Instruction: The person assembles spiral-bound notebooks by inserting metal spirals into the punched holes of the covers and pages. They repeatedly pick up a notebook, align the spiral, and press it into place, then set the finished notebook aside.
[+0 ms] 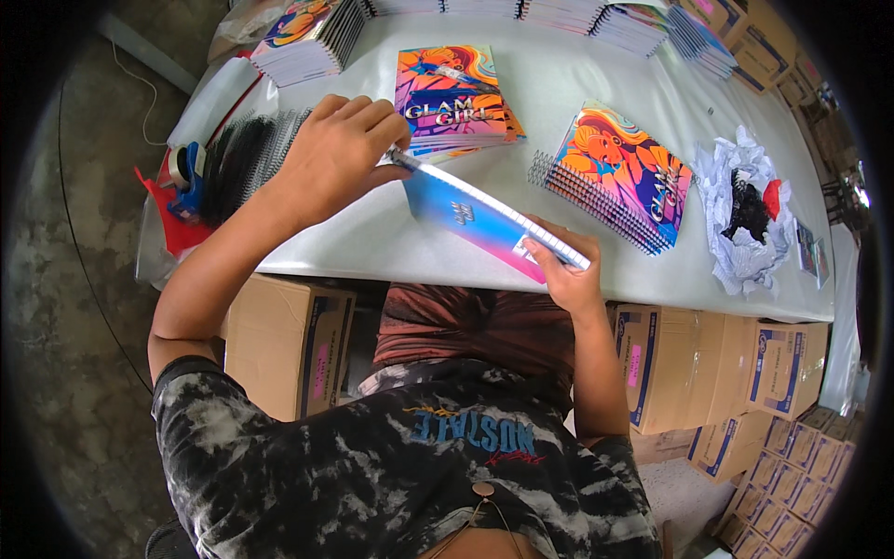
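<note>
A notebook (470, 222) with a blue-to-pink cover is held tilted above the table's near edge, its row of binding holes along the upper side. My right hand (566, 272) grips its right end, thumb on the cover. At the other end, my left hand (345, 154) is closed with its fingertips on the notebook's corner; whether a coil is between them is hidden. Beside my left hand lies a heap of black and silver spiral coils (247, 154). A stack of colourful illustrated notebooks (447, 93) with a pen (461, 76) on top lies just beyond. Several spiral-bound notebooks (619, 172) overlap at right.
Bound notebook stacks (312, 42) line the table's far side. A blue tape dispenser (189, 177) and red material (172, 224) are at left. Crumpled wrapping (740, 247) holding black and red bits lies at right. Cardboard boxes (270, 340) stand below the table (326, 247).
</note>
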### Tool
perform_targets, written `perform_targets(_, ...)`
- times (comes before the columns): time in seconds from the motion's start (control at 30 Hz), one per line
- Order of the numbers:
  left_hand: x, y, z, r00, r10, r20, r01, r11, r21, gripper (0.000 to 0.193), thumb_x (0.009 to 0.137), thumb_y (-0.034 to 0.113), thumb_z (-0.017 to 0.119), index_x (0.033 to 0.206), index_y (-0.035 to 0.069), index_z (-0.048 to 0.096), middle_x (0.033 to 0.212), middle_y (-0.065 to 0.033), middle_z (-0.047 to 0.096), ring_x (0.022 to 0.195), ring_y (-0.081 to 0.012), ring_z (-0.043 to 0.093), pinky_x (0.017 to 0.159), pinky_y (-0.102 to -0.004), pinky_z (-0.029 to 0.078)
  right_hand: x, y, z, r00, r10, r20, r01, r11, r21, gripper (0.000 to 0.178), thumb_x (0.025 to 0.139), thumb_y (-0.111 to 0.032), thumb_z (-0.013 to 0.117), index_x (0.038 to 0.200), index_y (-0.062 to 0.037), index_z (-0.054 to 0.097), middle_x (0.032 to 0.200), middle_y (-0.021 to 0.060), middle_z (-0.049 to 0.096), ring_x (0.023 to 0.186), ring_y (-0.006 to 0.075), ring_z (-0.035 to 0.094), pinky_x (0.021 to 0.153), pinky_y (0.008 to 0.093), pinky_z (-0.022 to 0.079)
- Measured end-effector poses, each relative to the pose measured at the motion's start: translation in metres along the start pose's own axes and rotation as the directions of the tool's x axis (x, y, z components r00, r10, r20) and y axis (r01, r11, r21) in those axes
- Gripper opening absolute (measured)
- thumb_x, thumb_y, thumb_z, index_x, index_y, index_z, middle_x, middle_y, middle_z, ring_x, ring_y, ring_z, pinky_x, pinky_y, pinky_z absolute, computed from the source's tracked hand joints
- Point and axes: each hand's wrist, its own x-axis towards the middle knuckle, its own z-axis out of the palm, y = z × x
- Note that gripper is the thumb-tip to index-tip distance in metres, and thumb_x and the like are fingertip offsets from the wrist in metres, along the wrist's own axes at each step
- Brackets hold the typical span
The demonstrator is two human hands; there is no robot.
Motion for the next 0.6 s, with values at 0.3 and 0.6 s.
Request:
perform_targets(0.3,-0.005,-0.008,0.006,0.989,0.122,-0.08,-0.126,0.991,-0.053,0.025,0.068,0.008,0.07,0.088,0.005,0.055,0.088,-0.0087,0.058,0.083,-0.0279,0.056,0.076,-0.0393,0.044,-0.006,0.006,0.008,0.992,-0.121,-0.031,0.117,0.988,-0.105,0.036,0.074,0.008,0.056,0.108,0.0008,0.062,0.106,0.0151,0.064,0.097,0.0228,0.063,0.084,0.0282,0.048)
perform_targets(0.6,-0.008,-0.007,0.007,0.99,0.136,-0.046,-0.139,0.988,-0.064,0.032,0.062,0.012,0.073,0.088,0.007,0.054,0.092,-0.0085,0.056,0.093,-0.0269,0.053,0.086,-0.0393,0.039,-0.007,0.004,0.012,0.977,-0.208,-0.044,0.198,0.965,-0.172,0.033,0.076,0.006,0.054,0.107,0.0018,0.062,0.106,0.0165,0.063,0.098,0.0258,0.063,0.084,0.03,0.049)
